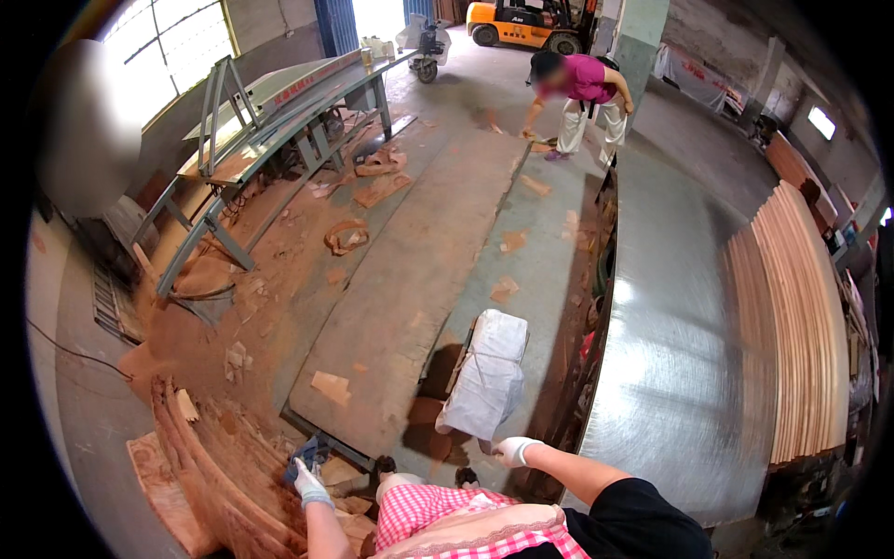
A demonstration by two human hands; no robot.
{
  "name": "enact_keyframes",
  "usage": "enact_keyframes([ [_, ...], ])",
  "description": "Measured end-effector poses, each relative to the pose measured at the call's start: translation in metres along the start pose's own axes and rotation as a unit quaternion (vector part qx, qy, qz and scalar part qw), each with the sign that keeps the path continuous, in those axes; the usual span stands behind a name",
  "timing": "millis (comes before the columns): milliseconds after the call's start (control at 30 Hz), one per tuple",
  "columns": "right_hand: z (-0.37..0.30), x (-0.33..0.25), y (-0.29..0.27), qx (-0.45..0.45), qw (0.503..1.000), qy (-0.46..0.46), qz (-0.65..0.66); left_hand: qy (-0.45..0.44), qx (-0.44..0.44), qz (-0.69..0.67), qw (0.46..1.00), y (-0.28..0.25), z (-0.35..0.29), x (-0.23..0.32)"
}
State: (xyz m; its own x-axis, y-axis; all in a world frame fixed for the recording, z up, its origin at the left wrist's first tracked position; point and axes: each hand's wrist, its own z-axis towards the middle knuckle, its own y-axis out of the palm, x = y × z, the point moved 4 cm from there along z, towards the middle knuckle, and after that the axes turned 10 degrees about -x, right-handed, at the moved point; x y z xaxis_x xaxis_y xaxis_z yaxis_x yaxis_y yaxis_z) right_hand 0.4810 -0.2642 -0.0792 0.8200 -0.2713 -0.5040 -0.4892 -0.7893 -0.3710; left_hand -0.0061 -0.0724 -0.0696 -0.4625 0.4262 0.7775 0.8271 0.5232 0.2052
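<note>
My left hand (311,485), in a white glove, is low at the left with its fingers closed on a crumpled dark blue thing (315,453) that looks like cloth. Beside it is the near end of a long, dusty brown board (410,298) lying low above the floor. My right hand (514,452), also gloved in white, reaches to the near corner of a white-wrapped bundle (489,368) tied with string. Its fingers are curled against that corner. The bundle rests on something low, mostly hidden beneath it.
A metal-topped table (680,354) stands at the right, with a stack of thin wood sheets (792,317) on it. Curved veneer pieces (219,466) lie at the lower left. Beyond are a saw bench (270,140), a bending co-worker (587,88) and an orange forklift (526,23).
</note>
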Motion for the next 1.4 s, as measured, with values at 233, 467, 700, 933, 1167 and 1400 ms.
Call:
enact_keyframes([
  [233,0.000,0.001,-0.003,-0.001,1.000,0.000,0.010,0.019,-0.061,0.001,0.998,0.016,-0.003,0.003],
  [467,0.002,-0.013,-0.005,-0.010,1.000,-0.012,0.002,-0.002,-0.032,-0.034,0.999,0.013,-0.008,-0.002],
  [700,0.002,-0.016,-0.001,-0.017,1.000,-0.008,-0.001,0.002,-0.045,-0.040,0.998,0.015,-0.025,-0.005],
  [933,0.005,-0.018,0.006,-0.003,1.000,0.000,0.006,-0.001,-0.069,-0.024,0.997,0.020,-0.018,-0.005],
  [1167,-0.004,-0.021,0.022,-0.003,0.999,0.025,0.024,-0.054,-0.039,0.027,0.997,0.036,-0.004,-0.011],
  [1400,-0.047,-0.020,0.032,0.034,0.991,0.095,0.085,-0.053,-0.044,0.081,0.994,0.046,0.020,-0.023],
])
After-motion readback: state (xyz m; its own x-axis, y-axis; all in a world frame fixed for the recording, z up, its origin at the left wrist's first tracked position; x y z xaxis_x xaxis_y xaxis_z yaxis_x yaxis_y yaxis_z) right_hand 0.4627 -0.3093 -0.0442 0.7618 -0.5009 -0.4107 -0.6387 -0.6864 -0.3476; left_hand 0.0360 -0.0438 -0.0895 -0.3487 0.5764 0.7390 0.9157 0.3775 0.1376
